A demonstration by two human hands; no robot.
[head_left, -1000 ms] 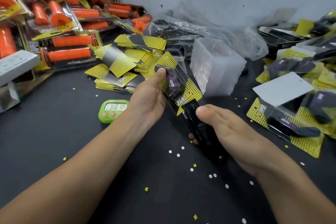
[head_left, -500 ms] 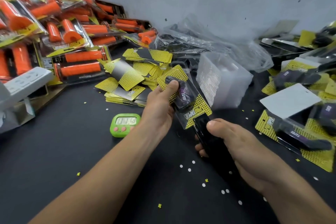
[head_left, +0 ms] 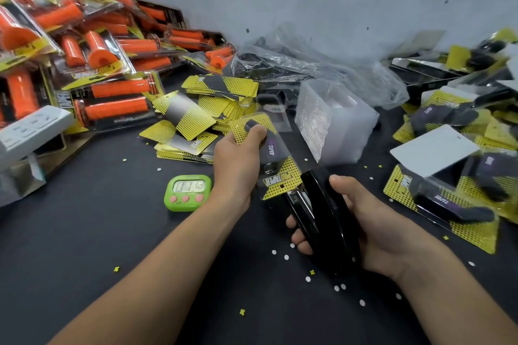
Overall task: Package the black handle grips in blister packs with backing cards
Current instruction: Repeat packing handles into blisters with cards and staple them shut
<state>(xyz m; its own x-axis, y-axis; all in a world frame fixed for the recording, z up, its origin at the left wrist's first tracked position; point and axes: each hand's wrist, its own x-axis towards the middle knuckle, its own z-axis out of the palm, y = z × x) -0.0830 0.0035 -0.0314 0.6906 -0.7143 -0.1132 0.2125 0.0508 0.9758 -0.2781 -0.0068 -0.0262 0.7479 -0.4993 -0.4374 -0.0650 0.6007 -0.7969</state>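
My left hand [head_left: 238, 165] grips a blister pack [head_left: 276, 159] holding a black grip on a yellow and black backing card, thumb on its upper end. My right hand [head_left: 372, 221] is closed around a black stapler [head_left: 322, 213], whose jaws sit at the pack's lower yellow corner. Loose yellow backing cards [head_left: 201, 120] lie in a heap behind my left hand. A stack of clear empty blister shells [head_left: 333, 123] stands behind the pack. Finished packs of black grips [head_left: 448, 199] lie at the right.
Packs of orange grips [head_left: 112, 92] are piled at the left against the wall. A green timer [head_left: 188, 192] sits on the black table by my left wrist. A white power strip [head_left: 30, 127] lies far left. Crumpled clear plastic bags [head_left: 308, 64] sit at the back. Paper punch dots litter the table.
Both hands with pack and stapler have shifted slightly. The stapler's jaw now shows open at the pack's lower corner. The camera has tilted up a little.
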